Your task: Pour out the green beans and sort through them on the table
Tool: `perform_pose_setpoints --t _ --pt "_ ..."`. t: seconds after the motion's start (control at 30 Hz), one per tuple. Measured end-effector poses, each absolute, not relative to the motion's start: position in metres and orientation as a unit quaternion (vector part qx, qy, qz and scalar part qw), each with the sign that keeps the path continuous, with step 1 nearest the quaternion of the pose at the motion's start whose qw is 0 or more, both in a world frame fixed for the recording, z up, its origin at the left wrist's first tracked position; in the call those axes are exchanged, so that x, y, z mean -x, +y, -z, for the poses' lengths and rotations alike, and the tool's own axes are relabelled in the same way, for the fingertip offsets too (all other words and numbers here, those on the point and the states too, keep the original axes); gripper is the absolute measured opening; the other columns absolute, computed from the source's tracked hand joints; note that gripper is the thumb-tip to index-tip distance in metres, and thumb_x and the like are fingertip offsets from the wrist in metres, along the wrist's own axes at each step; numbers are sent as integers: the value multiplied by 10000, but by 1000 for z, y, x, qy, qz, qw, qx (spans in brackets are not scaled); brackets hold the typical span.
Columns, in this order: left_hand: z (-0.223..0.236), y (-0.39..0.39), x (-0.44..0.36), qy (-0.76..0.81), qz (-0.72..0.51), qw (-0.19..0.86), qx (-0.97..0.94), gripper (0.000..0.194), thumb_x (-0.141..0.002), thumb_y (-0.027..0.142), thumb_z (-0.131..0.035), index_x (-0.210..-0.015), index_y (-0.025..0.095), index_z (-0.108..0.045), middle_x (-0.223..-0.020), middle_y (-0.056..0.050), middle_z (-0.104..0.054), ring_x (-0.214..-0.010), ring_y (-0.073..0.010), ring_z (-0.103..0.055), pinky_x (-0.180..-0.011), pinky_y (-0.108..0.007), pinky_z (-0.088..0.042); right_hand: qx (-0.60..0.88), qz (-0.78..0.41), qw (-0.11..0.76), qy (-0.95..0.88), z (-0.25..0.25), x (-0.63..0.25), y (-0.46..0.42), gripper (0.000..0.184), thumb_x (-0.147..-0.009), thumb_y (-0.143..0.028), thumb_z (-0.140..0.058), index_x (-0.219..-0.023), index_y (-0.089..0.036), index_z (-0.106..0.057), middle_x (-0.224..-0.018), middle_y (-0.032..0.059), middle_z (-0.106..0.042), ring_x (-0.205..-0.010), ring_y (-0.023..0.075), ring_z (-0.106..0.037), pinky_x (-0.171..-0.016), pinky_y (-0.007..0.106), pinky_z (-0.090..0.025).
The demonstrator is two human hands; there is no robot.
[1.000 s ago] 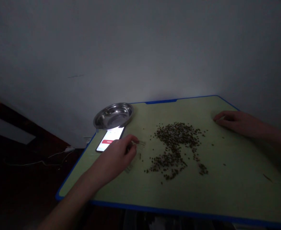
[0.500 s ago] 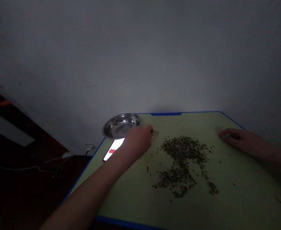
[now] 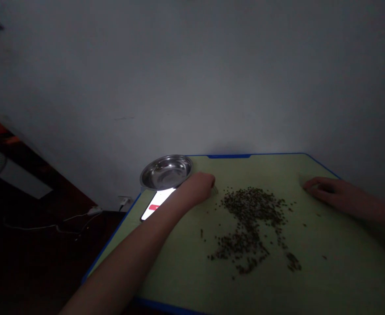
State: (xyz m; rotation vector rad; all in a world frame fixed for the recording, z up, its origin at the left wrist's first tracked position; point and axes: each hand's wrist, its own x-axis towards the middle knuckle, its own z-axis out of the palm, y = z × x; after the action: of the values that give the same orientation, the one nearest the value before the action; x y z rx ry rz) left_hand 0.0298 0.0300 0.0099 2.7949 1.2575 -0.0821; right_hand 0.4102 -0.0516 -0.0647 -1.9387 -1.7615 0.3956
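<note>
My left hand (image 3: 201,187) is closed, its back towards me, just left of a spread heap of small dark seeds or grains (image 3: 253,205). A thin see-through piece (image 3: 215,190) pokes out beside its fingers; its shape is too faint to tell. My right hand (image 3: 326,190) rests at the right side of the green tabletop (image 3: 310,284), with thumb and forefinger curled together. Whatever its fingertips may hold cannot be made out. Between the two hands lies the heap, with a narrower lower patch and several stray grains around it.
A shiny metal bowl (image 3: 166,173) stands at the back left corner. In front of it lies a phone (image 3: 156,203) with a lit screen, partly covered by my left forearm. The table's blue edge (image 3: 228,156) meets a grey wall. Cables (image 3: 93,211) hang at left.
My left hand has moved away from me and to the right, beyond the phone, with the see-through piece. My right hand keeps its place. The camera view has shifted a little.
</note>
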Motion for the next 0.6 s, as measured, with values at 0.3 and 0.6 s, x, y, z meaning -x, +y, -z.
perform_pose_setpoints --t 0.3,0.6 --pt "-11 15 -9 345 32 121 -930 290 -849 128 -440 -1037 161 -658 -1043 -84 -699 -904 -180 -638 -798 -279 -460 712 -153 232 -644 61 -408 -52 285 -724 -517 -507 -817 -292 -655 -914 58 -732 -840 326 -660 -780 484 -513" --pt "-9 -9 5 352 31 162 -921 281 -864 178 -429 -1011 180 -668 -969 -55 -707 -800 -154 -623 -682 -259 -428 725 -140 229 -634 57 -403 -53 300 -690 -524 -498 -785 -287 -657 -882 64 -739 -844 334 -667 -766 483 -528"
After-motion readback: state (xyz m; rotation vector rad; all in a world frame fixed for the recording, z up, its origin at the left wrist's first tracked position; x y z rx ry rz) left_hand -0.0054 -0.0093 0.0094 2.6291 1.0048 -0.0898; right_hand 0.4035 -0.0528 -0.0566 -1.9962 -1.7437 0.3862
